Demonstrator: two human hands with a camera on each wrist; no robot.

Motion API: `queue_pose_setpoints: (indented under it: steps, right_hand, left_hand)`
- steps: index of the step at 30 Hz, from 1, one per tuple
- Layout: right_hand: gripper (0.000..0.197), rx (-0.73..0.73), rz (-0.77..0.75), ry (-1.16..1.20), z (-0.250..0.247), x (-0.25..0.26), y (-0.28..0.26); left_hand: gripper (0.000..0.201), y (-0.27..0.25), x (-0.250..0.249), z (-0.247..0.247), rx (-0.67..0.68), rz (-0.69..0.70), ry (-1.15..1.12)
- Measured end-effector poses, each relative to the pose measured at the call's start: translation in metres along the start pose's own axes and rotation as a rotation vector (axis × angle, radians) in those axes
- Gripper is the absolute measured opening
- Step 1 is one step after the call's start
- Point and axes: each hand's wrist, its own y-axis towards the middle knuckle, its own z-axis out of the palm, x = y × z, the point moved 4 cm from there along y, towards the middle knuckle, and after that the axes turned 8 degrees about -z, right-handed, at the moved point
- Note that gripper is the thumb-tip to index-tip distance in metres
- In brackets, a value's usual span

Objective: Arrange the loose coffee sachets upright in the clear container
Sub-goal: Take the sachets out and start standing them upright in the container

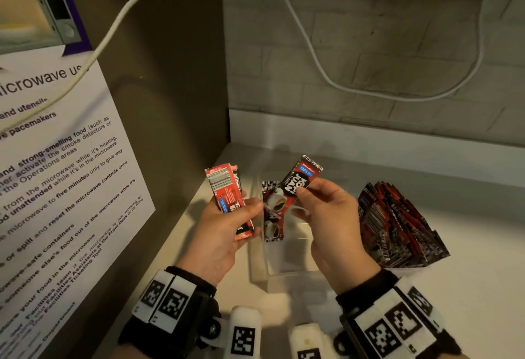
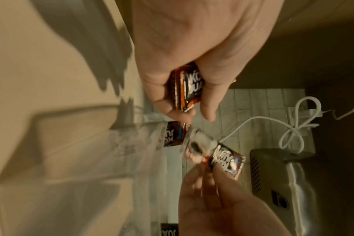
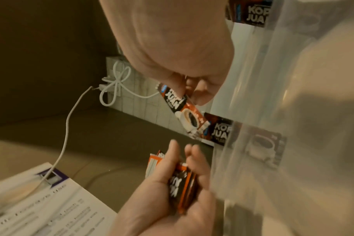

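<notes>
My left hand (image 1: 237, 218) grips a small stack of red and black coffee sachets (image 1: 228, 196), also seen in the left wrist view as the stack (image 2: 189, 88) under my curled fingers. My right hand (image 1: 305, 198) pinches a single sachet (image 1: 297, 184) between thumb and fingers, tilted, just above the clear container (image 1: 287, 262) between both hands. One sachet (image 1: 271, 213) stands inside it against the left wall. The right wrist view shows the pinched sachet (image 3: 184, 111), the standing sachet (image 3: 219, 132) and the container wall (image 3: 293, 95).
A second container packed with several upright sachets (image 1: 397, 222) stands to the right. A dark side panel with a microwave notice (image 1: 56, 174) closes the left. A white cable (image 1: 312, 54) hangs on the brick back wall. The white counter (image 1: 468, 287) runs along the front right.
</notes>
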Motion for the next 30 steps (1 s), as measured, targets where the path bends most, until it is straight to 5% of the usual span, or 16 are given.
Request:
queue_pose_setpoints:
  steps: [4, 9, 13, 30]
  right_hand:
    - [0.025, -0.081, -0.105, -0.302, -0.014, 0.003, 0.008]
    - [0.027, 0.058, 0.081, -0.500, -0.010, -0.020, 0.010]
    - [0.026, 0.094, 0.196, -0.553, -0.004, -0.036, 0.013]
    - [0.030, 0.066, 0.132, -0.630, 0.002, -0.050, 0.017]
  left_hand:
    - [0.017, 0.001, -0.003, -0.012, -0.082, -0.086, -0.088]
    - [0.027, 0.006, 0.003, -0.018, -0.157, -0.194, -0.116]
    - [0.020, 0.003, 0.006, -0.016, -0.112, -0.226, -0.156]
    - [0.016, -0.004, 0.011, -0.013, -0.095, -0.233, -0.094]
